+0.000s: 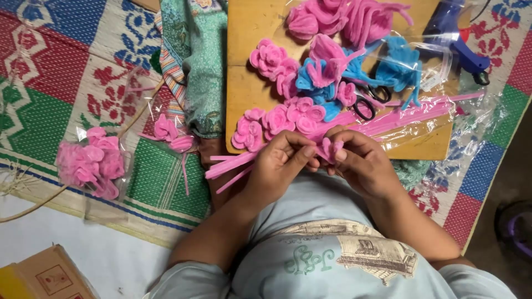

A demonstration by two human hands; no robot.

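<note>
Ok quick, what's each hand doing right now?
Left hand: closed, pinching the pink pipe-cleaner flower, with loose pink pipe-cleaner stems sticking out beside it.
Right hand: closed, fingers pinching the same flower.

**Floor setting, woven mat**

Woven floor mat (50,72), patterned in red, green, blue and cream blocks with floral motifs. Pale bare floor (111,260) at lower left. Cardboard box (44,277) in the corner. Soft, even light; no walls visible.
</note>
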